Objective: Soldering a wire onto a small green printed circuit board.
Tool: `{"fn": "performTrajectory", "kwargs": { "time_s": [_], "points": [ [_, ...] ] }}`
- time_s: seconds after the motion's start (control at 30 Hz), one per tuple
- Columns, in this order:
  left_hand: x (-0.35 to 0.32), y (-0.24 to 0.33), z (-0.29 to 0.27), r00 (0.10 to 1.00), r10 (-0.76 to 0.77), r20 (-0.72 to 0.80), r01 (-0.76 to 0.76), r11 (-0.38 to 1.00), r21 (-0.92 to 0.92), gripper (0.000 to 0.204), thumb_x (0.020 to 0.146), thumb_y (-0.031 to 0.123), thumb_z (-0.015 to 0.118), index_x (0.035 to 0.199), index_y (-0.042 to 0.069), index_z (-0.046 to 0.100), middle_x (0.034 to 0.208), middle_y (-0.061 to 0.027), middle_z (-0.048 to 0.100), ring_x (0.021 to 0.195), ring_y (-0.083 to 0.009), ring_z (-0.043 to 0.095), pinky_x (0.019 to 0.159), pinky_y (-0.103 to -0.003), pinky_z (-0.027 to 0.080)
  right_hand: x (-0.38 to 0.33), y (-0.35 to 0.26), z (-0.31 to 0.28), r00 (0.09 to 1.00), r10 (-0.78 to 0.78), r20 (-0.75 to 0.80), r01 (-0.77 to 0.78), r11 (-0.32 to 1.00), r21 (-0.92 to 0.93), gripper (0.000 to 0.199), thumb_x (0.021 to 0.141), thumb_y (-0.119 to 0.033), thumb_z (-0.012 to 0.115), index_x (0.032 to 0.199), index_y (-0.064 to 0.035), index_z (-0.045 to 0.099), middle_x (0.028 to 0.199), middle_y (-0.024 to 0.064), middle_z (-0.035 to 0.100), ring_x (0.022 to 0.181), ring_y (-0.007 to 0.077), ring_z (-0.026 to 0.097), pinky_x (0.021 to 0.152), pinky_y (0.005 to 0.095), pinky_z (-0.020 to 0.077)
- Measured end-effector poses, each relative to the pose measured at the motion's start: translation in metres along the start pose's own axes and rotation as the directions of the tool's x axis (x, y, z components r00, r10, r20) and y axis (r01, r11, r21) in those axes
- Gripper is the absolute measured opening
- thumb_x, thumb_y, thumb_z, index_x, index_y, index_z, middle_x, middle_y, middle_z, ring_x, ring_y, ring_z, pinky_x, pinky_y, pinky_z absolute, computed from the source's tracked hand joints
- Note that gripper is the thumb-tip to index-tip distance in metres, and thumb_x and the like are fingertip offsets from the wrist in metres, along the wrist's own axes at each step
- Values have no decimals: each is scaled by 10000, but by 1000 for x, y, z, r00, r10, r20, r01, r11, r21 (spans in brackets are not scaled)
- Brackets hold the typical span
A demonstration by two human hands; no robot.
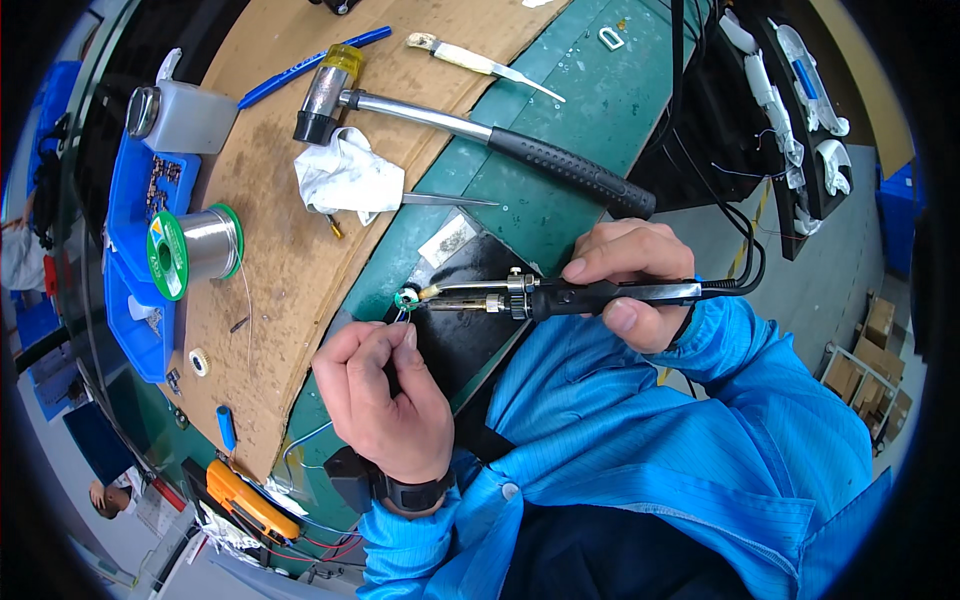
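Head view: my right hand (628, 285) grips the soldering iron (560, 296), its tip at nine o'clock touching a small green ring part (407, 297). My left hand (385, 400) pinches that part with its thin wires over the green mat (560, 150). I judge soldering is under way; next calls for steady tip contact.

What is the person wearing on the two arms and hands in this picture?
Both hands, the left hand and the right hand, are bare, without gloves. Both arms have bright blue sleeves of a thin fabric with fine stripes, and a small round snap button shows near the left cuff. A black wristband sits on the left wrist.
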State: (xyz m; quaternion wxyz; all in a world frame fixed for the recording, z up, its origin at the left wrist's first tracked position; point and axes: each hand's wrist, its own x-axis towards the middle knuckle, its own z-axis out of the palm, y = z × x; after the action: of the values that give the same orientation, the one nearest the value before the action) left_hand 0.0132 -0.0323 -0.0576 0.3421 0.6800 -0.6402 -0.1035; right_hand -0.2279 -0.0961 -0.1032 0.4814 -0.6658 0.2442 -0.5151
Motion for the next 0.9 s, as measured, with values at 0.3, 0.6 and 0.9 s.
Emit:
{"fn": "performTrajectory", "kwargs": {
  "time_s": [0.3,0.6,0.9],
  "points": [
    [2,1,3,1000,-11,3,11,1000,13,128,861,-67,725,929,-14,630,970,-133,627,883,-267,626,752,-344,501,0,0,-1,1000,-15,8,15,1000,-17,368,892,-244,667,1097,61,678,736,176,677,582,225,643,524,326,485],
    [2,2,3,1000,-17,16,17,1000,25,141,848,-91,718,926,-18,627,973,-130,624,885,-263,629,752,-338,506,0,0,-3,1000,-18,17,19,1000,-25,362,895,-241,664,1094,61,678,734,179,673,586,237,646,532,338,492],
    [0,2,2,999,-28,18,28,999,-19,142,832,-97,707,915,-27,616,972,-135,611,905,-273,627,778,-354,509,-1,3,-2,999,-45,-2,45,999,-12,364,893,-245,668,1085,63,676,749,188,688,573,229,641,521,324,490]
  ]
}}
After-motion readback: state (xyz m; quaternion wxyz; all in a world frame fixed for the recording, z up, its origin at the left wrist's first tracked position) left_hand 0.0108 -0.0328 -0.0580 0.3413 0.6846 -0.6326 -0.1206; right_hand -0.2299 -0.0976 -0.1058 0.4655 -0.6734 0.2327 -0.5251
